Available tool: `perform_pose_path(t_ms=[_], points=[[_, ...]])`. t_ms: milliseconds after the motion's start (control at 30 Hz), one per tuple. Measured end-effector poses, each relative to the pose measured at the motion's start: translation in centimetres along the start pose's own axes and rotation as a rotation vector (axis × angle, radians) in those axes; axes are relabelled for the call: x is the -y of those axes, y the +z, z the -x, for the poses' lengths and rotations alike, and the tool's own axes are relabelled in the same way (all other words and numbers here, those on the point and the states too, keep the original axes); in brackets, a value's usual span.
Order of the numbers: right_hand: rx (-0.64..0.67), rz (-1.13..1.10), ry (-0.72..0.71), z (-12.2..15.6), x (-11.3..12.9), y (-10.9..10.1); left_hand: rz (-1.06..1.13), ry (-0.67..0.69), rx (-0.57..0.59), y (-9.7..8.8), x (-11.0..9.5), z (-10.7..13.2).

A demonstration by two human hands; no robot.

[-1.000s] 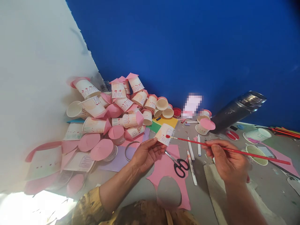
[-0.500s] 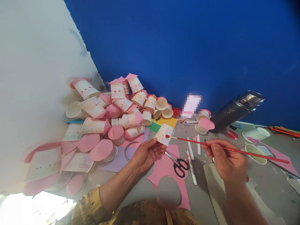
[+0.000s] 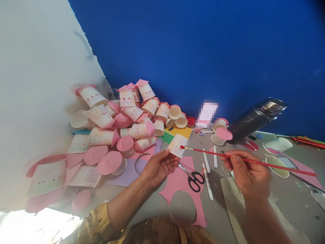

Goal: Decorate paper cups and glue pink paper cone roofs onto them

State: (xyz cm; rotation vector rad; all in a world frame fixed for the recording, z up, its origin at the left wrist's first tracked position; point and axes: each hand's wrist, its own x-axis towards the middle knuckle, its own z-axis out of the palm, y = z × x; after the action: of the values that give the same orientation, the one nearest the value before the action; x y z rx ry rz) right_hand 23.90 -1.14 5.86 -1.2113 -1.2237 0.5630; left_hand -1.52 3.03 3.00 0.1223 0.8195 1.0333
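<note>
My left hand (image 3: pixel 158 167) is closed on a small paper cup (image 3: pixel 178 145) that lies tilted, its side marked with drawn lines. My right hand (image 3: pixel 247 173) pinches a long red paintbrush (image 3: pixel 254 162). The brush's red-tipped end touches the cup's side. Under both hands lies a pink paper sheet (image 3: pixel 177 184) with a round hole cut out of it. Black-handled scissors (image 3: pixel 194 179) rest on that sheet between my hands.
A heap of decorated paper cups with pink cone tops (image 3: pixel 127 115) fills the left back corner against the white wall. White markers (image 3: pixel 207 169) lie beside the scissors. A dark metal flask (image 3: pixel 256 119), paint-filled cups (image 3: pixel 278 145) and coloured pencils (image 3: pixel 308 141) stand at the right.
Almost nothing moved. The brush tip shifted very slightly on the cup's side and my right hand dropped a little.
</note>
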Motion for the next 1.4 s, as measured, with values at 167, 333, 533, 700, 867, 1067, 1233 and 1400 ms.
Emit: perform_pose_path(t_ms=[167, 333, 533, 700, 867, 1067, 1233, 1400], points=[[0.028, 0.017, -0.001, 0.13, -0.24, 0.0, -0.002, -0.003, -0.003, 0.27, -0.01, 0.2], [0.019, 0.008, 0.003, 0.1, -0.35, -0.15, 0.011, -0.006, 0.002, 0.25, -0.07, 0.15], [-0.002, 0.0, -0.014, -0.16, -0.15, -0.31, 0.048, -0.034, -0.011, -0.03, -0.16, -0.11], [-0.005, 0.011, 0.0, -0.22, -0.06, -0.34, 0.129, -0.084, -0.028, -0.29, -0.3, -0.28], [-0.015, 0.01, -0.006, -0.17, 0.03, -0.44, 0.181, -0.12, -0.019, -0.31, -0.49, -0.22], [0.016, 0.004, -0.028, -0.18, 0.07, -0.33, 0.174, -0.128, -0.041, 0.0, -0.53, -0.05], [0.022, 0.008, -0.03, -0.14, -0.03, -0.27, 0.171, -0.133, -0.054, 0.16, -0.59, 0.07], [0.018, 0.015, -0.016, -0.08, 0.02, -0.22, 0.177, -0.138, -0.052, 0.17, -0.63, 0.05]])
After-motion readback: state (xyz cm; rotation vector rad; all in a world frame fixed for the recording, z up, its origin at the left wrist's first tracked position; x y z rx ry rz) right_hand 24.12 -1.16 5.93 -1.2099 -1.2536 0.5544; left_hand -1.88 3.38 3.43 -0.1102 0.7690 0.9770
